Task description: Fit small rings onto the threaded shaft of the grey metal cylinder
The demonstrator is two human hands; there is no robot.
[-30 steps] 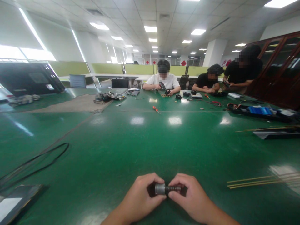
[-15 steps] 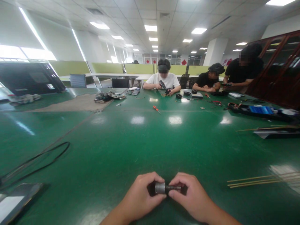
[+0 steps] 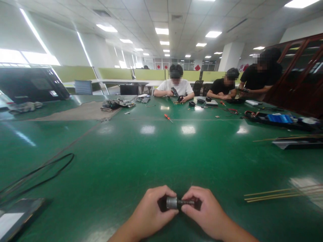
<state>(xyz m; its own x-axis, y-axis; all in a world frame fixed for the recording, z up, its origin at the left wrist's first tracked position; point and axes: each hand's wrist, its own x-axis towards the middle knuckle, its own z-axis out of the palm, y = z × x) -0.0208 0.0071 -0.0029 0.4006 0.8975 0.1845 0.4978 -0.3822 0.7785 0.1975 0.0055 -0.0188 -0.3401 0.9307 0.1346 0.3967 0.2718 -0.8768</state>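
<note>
Low in the head view, a small grey metal cylinder with a thin dark ribbed shaft [image 3: 172, 202] lies level between my hands; its exact kind is unclear. My left hand [image 3: 153, 209] is closed round the wide cylinder end, thumb below and fingers above. The fingertips of my right hand [image 3: 204, 206] close on the shaft side, near where it meets the cylinder. Part of the shaft shows in the gap behind those fingers. Both hands are just above the green tabletop [image 3: 141, 164].
Thin yellowish rods [image 3: 271, 195] lie at right, below a dark metal tray [image 3: 290, 144]. At left are a black cable [image 3: 58, 171] and a dark flat panel [image 3: 22, 215]. An orange screwdriver [image 3: 167, 117] lies mid-table. Several people sit or stand across the table, one holding a power drill [image 3: 174, 91].
Almost nothing differs. Both hands keep their grip on the cylinder and shaft; the whole view has shifted very slightly.
</note>
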